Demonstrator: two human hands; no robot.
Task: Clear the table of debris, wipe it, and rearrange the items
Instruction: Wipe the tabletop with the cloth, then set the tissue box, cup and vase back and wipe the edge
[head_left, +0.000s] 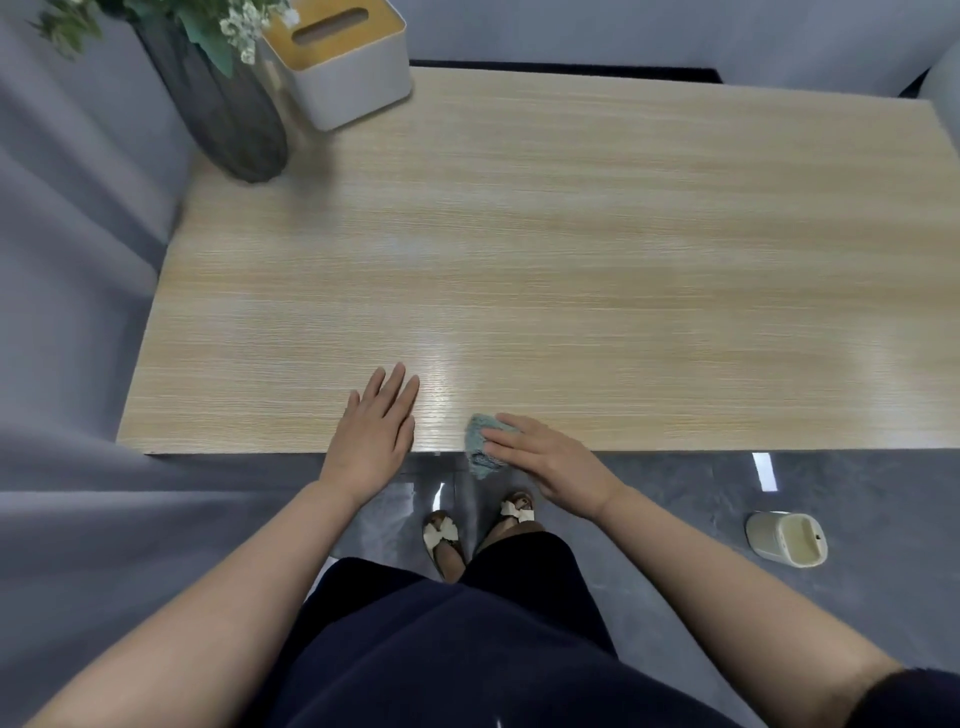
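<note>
A light wood-grain table (571, 234) fills the middle of the view. My left hand (376, 431) rests flat on its front edge, fingers spread, holding nothing. Just to the right, my right hand (545, 457) presses on a small blue-green cloth (480, 441) at the front edge; part of the cloth hangs over the edge. At the far left corner stand a dark grey vase (218, 104) with green leaves and white flowers, and a white tissue box (348, 67) with a wooden lid.
A small cream bin (787, 538) stands on the grey floor to the right, below the table's front edge. A grey sofa (67, 312) borders the table on the left. My feet in sandals (478, 525) are by the table front.
</note>
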